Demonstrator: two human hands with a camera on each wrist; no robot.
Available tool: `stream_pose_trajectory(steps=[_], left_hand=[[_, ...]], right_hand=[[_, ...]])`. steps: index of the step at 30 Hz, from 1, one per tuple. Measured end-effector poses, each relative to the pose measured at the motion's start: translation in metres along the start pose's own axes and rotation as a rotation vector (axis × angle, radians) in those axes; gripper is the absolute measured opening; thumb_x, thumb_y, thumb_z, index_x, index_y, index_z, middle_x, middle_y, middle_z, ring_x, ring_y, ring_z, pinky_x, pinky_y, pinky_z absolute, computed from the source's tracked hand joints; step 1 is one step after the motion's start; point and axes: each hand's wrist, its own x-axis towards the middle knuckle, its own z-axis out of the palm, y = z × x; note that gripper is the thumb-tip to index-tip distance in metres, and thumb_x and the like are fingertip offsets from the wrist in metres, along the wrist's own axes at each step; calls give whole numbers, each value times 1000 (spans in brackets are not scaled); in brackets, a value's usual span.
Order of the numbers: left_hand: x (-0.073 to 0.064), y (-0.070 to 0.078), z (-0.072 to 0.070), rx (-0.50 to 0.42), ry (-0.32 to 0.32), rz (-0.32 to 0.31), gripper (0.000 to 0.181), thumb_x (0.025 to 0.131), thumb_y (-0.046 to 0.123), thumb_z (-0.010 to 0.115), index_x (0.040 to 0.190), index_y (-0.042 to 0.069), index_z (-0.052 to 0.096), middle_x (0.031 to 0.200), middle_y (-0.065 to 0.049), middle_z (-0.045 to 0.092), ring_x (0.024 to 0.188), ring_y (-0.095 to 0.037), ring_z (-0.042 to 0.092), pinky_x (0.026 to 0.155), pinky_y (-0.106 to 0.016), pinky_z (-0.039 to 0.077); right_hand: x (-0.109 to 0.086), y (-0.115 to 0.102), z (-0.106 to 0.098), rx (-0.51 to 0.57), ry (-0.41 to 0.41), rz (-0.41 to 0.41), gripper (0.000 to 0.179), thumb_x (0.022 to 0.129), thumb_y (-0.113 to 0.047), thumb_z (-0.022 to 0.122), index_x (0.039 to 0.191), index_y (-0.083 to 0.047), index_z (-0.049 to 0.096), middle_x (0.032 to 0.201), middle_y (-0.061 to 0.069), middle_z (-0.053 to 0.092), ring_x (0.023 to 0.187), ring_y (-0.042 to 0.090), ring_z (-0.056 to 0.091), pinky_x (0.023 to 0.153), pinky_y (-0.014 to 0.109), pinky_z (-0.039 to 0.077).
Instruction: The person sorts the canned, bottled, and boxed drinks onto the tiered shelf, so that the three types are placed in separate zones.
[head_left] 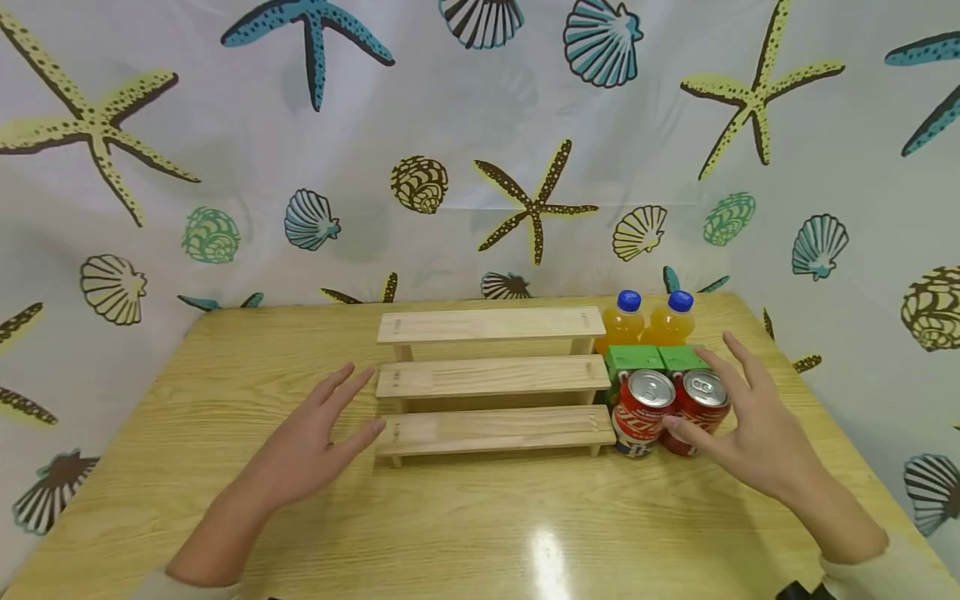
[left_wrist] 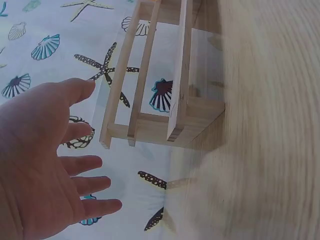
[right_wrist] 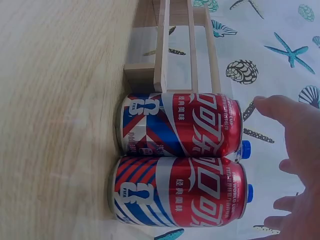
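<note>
A three-tier pale wooden step rack point(head_left: 495, 379) stands mid-table in the head view. My left hand point(head_left: 303, 450), fingers spread and holding nothing, hovers just off its left end; the left wrist view shows that palm point(left_wrist: 37, 155) beside the tiers. To the right of the rack stand two red soda cans point(head_left: 637, 422), upright and side by side. My right hand point(head_left: 765, 437) is close by them with thumb and fingers apart, the thumb overlapping the right-hand can point(head_left: 701, 406) in the head view. In the right wrist view, a gap shows between the thumb point(right_wrist: 277, 107) and the cans point(right_wrist: 185, 192).
Behind the cans are two green boxes point(head_left: 633, 358), and behind those two orange drink bottles point(head_left: 670, 325) with blue caps. All sit on a wood-grain table point(head_left: 450, 525). A white cloth point(head_left: 420, 100) printed with shells and starfish hangs around the back and sides.
</note>
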Motion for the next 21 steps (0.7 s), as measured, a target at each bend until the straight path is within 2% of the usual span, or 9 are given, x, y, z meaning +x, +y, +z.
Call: stream_pose_trajectory(steps=[7,11,17,21], left_hand=[[5,-9,15,-149,70,6,66,102,47,55,156,16,35,162,-22,26,144,-51,29,106,-75,36],[7,-12,27,-205,77,-7,66,102,46,54,156,13,36,161,-22,27,145,-48,31,108,-69,39],[8,-17,41,-244,101,-32,64,103,39,56,156,9,35,160,-24,28,144,-47,33,109,-63,43],[7,-19,49,-306,115,-60,66,103,35,58,157,10,32,160,-22,29,143,-47,34,109,-61,43]], right_hand=[[-4,3,3,114,10,102,90,81,-41,84,154,-15,38,166,18,14,135,62,34,87,83,39],[-6,5,2,171,-7,160,90,83,-40,82,156,-14,35,166,22,12,137,63,29,91,85,35],[-8,4,3,206,-12,208,93,85,-41,81,158,-16,29,164,26,12,139,61,27,92,81,39],[-10,2,5,238,-4,224,92,86,-39,80,158,-15,29,164,26,12,140,60,26,93,79,42]])
